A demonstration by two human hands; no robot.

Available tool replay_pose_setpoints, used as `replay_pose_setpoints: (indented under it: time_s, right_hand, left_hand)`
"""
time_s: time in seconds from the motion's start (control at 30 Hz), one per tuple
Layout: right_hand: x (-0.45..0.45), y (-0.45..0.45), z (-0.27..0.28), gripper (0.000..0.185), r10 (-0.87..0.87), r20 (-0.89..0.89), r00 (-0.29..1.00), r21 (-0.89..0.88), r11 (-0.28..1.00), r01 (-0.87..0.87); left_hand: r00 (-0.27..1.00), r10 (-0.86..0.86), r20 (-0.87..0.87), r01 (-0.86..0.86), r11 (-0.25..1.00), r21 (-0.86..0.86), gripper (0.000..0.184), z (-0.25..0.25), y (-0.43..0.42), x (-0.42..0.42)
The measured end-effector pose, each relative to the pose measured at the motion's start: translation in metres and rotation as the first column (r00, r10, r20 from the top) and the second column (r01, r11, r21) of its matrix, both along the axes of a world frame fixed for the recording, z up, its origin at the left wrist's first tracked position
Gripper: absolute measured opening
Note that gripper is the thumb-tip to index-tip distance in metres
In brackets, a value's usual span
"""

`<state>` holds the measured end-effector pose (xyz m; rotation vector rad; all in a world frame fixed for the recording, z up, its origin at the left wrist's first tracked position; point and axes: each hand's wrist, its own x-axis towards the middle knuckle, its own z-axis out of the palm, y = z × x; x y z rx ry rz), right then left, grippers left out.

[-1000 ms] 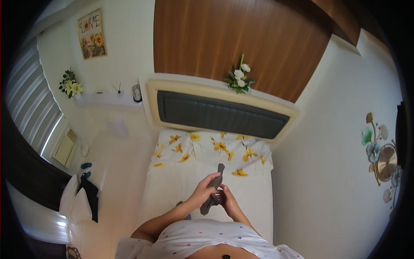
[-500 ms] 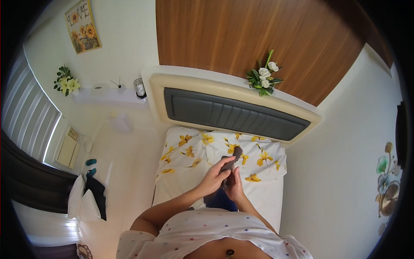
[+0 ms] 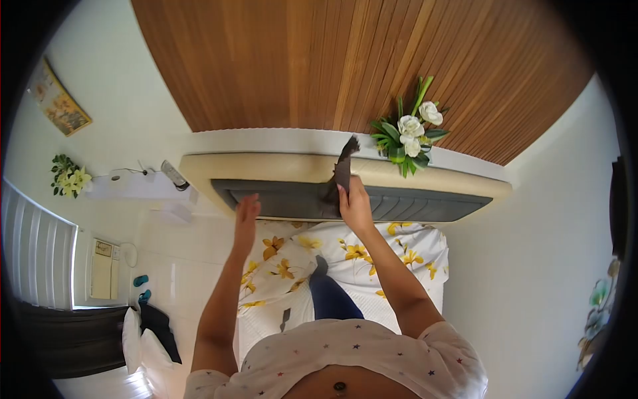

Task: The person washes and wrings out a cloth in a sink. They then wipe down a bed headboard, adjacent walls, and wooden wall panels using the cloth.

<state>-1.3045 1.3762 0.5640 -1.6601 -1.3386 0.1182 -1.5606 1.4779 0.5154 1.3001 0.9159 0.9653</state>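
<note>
My right hand point(image 3: 357, 203) grips a dark grey-brown cloth point(image 3: 343, 169), which hangs up past the fingers in front of the headboard point(image 3: 286, 196). The headboard has a dark padded panel and a cream padded frame. Whether the cloth touches it, I cannot tell. My left hand point(image 3: 247, 216) is raised near the panel's left end, fingers stretched out and holding nothing. White flowers with green leaves point(image 3: 412, 130) stand on the ledge above the headboard, right of the cloth.
Below the headboard lies bedding with yellow flowers point(image 3: 355, 251). My leg in blue trousers point(image 3: 330, 296) is on the bed. To the left are a white shelf point(image 3: 129, 186), teal slippers point(image 3: 141, 280) on the floor and white pillows point(image 3: 131, 339). Wood panelling point(image 3: 279, 66) covers the wall.
My hands, together on the cloth over the bed before, have come apart. My right hand has carried the cloth up to the headboard; my left has let go and moved left. The headboard appears closer.
</note>
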Motion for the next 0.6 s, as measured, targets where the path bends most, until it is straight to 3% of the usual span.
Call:
replay_pose_setpoints:
  time_s: [0.07,0.1,0.17,0.2,0.23,0.3,0.33,0.43,0.5,0.57,0.6]
  right_hand:
    - [0.044,0.048,-0.01,0.039,-0.038,0.091,0.995,0.056,0.998,0.033]
    - [0.064,0.071,-0.021,0.045,-0.068,0.248,0.966,-0.035,0.996,0.079]
    - [0.101,0.109,-0.055,0.056,-0.067,0.537,0.841,-0.194,0.96,0.201]
    - [0.116,0.13,-0.077,0.068,-0.029,0.505,0.863,-0.351,0.906,0.236]
    - [0.127,0.149,-0.099,0.069,-0.039,0.495,0.868,-0.357,0.901,0.244]
    - [0.136,0.181,-0.122,0.07,-0.063,0.478,0.876,-0.366,0.892,0.264]
    - [0.126,0.197,-0.136,0.067,-0.124,0.542,0.831,-0.39,0.839,0.379]
    - [0.052,0.243,-0.11,0.06,-0.001,0.636,0.771,-0.515,0.743,0.427]
    - [0.004,0.276,-0.12,0.056,0.204,0.495,0.845,-0.589,0.794,0.153]
    - [-0.034,0.295,-0.133,0.053,0.267,0.49,0.83,-0.291,0.947,-0.133]
    - [-0.032,0.3,-0.132,0.05,0.26,0.455,0.852,-0.255,0.954,-0.155]
  left_hand:
    - [0.999,0.009,-0.049,-0.012,0.997,-0.08,0.037,-0.014,0.042,0.02]
    - [0.997,0.013,-0.078,-0.022,0.994,-0.111,0.038,-0.016,0.063,0.032]
    - [0.941,0.036,-0.337,-0.042,0.999,-0.013,0.039,-0.022,0.096,0.051]
    - [0.897,0.052,-0.438,-0.04,0.999,0.037,0.039,-0.027,0.109,0.059]
    - [0.843,0.07,-0.534,-0.03,0.996,0.084,0.039,-0.032,0.12,0.065]
    - [0.816,0.13,-0.564,-0.032,0.983,0.18,0.039,-0.038,0.135,0.073]
    - [0.789,0.164,-0.592,-0.035,0.974,0.223,0.038,-0.043,0.139,0.074]
    - [0.682,0.216,-0.699,-0.04,0.965,0.259,0.041,-0.053,0.153,0.075]
    - [0.621,0.304,-0.723,-0.041,0.933,0.357,0.045,-0.061,0.165,0.078]
    - [0.585,0.468,-0.663,-0.039,0.833,0.553,0.052,-0.076,0.189,0.072]
    - [0.559,0.487,-0.671,-0.034,0.822,0.568,0.062,-0.075,0.202,0.068]
